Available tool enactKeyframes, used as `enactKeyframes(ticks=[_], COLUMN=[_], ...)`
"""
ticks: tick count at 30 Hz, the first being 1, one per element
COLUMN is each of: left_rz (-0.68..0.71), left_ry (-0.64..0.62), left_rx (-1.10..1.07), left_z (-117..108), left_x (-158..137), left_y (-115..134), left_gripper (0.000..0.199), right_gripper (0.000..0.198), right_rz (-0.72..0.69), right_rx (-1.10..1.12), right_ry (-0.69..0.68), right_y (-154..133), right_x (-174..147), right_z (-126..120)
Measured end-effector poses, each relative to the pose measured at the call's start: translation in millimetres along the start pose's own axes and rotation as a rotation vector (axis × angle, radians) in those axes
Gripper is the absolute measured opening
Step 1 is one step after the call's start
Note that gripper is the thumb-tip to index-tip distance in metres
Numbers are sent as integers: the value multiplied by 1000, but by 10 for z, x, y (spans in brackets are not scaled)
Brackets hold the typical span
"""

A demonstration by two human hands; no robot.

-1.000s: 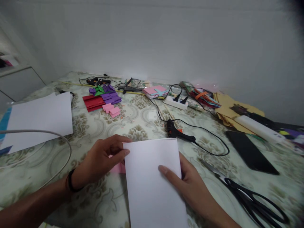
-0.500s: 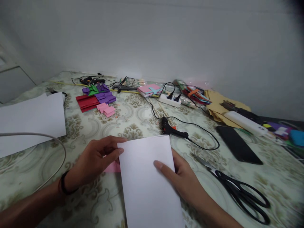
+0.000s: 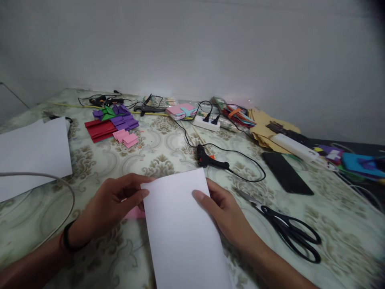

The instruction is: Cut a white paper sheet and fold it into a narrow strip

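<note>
A folded sheet of white paper (image 3: 180, 233) is held between my two hands, its long sides running toward me. My left hand (image 3: 120, 200) pinches its upper left corner between thumb and fingers. On the right edge, my right hand (image 3: 222, 208) grips with the thumb on top and the fingers hidden behind. Part of a pink paper (image 3: 135, 213) shows under my left hand, beside the white sheet. Black-handled scissors (image 3: 282, 224) lie to the right of my right hand. A black glue gun (image 3: 210, 158) rests beyond the paper's top edge.
Larger white sheets (image 3: 36, 152) lie at left, with a grey cable (image 3: 70, 192) near them. Folded red paper (image 3: 100, 130), purple pieces (image 3: 124, 121) and pink pieces (image 3: 125, 137) sit behind. A power strip (image 3: 207, 123) and a black phone (image 3: 287, 172) are farther back and right.
My view has turned slightly, so things on the table appear farther left. My right hand has moved a little higher along the paper's edge; both hands still hold it.
</note>
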State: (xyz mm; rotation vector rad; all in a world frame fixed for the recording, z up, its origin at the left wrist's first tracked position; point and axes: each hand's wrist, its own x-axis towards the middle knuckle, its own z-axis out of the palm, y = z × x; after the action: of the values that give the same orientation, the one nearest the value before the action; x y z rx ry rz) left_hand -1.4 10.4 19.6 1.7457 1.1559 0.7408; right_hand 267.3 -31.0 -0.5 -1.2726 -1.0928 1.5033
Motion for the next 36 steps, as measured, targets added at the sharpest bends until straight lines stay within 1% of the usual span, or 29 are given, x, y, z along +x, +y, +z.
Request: enactKeyframes(ticks=[5,11,16,20,26,31,36], left_rz=[25,35,28,19,42,58,57], left_ry=[-10,-14,-22,-22,-10,-10,6], left_rx=[48,57,50,95,92,92,113], left_z=[-7,3,-5,-25,-35,-37,-46], left_x=[-4,20,12,4,3,13,39], left_y=[-23,-45,-27,-42,-54,-51,-31], left_gripper=[27,28,29,30,29,28,27], right_gripper=[39,40,43,45,52,50,50], right_rz=[-12,-30,-43,-54,-97,-91,-123], right_rx=[15,-44,-65,-85,-106,-132,-143], right_ry=[-4,-17,41,73,92,91,89], right_y=[14,-48,-70,-50,-45,-50,-82], right_x=[1,-15,8,21,16,16,7], right_z=[-28,-42,-46,-66,-75,-86,-88])
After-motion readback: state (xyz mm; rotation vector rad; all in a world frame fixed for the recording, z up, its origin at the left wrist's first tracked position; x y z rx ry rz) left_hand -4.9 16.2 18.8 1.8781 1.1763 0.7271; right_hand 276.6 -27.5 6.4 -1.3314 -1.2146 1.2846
